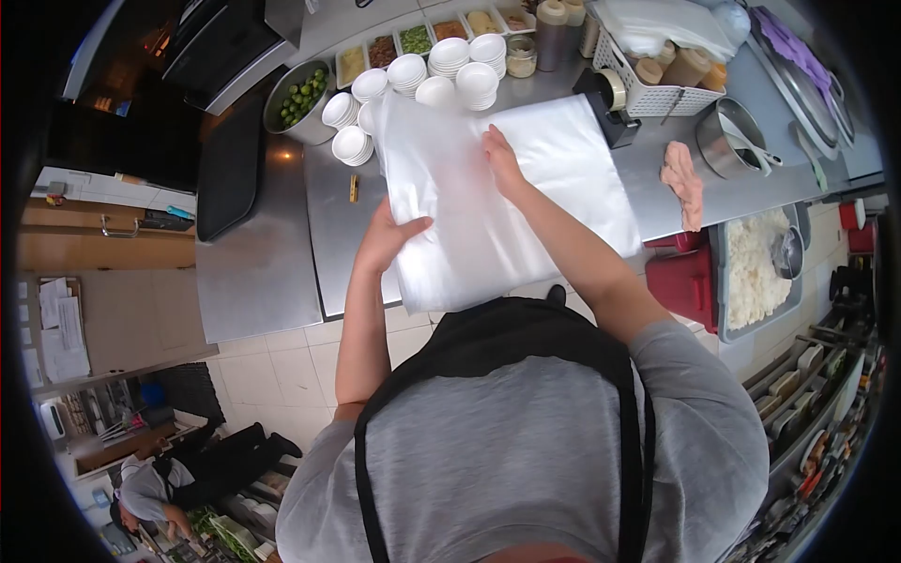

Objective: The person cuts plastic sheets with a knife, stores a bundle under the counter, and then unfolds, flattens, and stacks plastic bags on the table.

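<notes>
A stack of clear, whitish plastic sheets or bags [572, 159] lies on the steel counter, its near edge reaching past the counter's front. A translucent plastic sheet [441, 206] is partly raised over the left side of the stack. My left hand [383, 236] grips that sheet's left edge, thumb on top and fingers hidden beneath. My right hand [505, 161] rests against the sheet near the middle of the stack, fingers stretched forward and partly hidden. Just beyond the sheets are stacks of small white bowls [408, 71].
A pot of green limes [302, 98] stands back left, near a small yellow item [353, 188]. Topping containers [414, 39] line the back. Right are a tape dispenser [608, 103], white basket [648, 94], pink cloth [682, 185] and metal pot [727, 141]. Another person [178, 479] works lower left.
</notes>
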Action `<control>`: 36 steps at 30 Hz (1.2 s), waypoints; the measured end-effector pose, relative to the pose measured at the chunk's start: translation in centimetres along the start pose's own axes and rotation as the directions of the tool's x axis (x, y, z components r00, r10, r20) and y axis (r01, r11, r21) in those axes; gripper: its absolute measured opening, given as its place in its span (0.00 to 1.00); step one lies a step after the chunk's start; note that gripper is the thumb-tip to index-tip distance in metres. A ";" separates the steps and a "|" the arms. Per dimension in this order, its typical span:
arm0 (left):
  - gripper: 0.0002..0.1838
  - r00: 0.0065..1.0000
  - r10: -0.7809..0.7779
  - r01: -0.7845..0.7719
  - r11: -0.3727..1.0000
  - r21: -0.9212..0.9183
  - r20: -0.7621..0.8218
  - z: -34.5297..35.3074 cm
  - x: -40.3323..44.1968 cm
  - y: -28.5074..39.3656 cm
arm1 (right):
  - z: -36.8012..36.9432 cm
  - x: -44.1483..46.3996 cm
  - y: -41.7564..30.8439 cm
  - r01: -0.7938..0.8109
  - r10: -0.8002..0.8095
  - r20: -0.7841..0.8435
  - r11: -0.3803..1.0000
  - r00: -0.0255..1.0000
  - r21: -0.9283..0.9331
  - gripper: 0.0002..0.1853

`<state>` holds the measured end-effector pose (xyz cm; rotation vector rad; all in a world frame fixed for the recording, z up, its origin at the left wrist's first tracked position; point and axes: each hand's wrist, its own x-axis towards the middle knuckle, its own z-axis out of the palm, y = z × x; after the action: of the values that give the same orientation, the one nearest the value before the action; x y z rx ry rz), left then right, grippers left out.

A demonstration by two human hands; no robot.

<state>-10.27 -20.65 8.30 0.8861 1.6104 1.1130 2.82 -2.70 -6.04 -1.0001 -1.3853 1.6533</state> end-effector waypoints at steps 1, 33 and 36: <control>0.30 1.000 0.000 0.000 1.000 0.017 -0.013 0.4 0.1 0.4 | -0.1 -0.8 -1.0 -0.065 0.066 0.000 0.990 0.998 0.123 0.31; 0.39 0.932 0.119 0.086 0.846 0.527 -0.343 17.0 9.4 -8.4 | -25.5 -4.1 0.7 -0.320 0.271 -0.261 0.932 0.927 -0.168 0.30; 0.37 0.959 0.037 0.131 0.820 0.558 -0.280 17.4 8.1 -8.1 | -26.4 -4.2 -0.9 -0.275 0.263 -0.087 0.870 0.961 -0.409 0.30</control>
<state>3.76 -11.39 -4.02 1.0952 2.2592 0.7357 28.54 4.31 -7.66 -1.5173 -1.6840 1.5545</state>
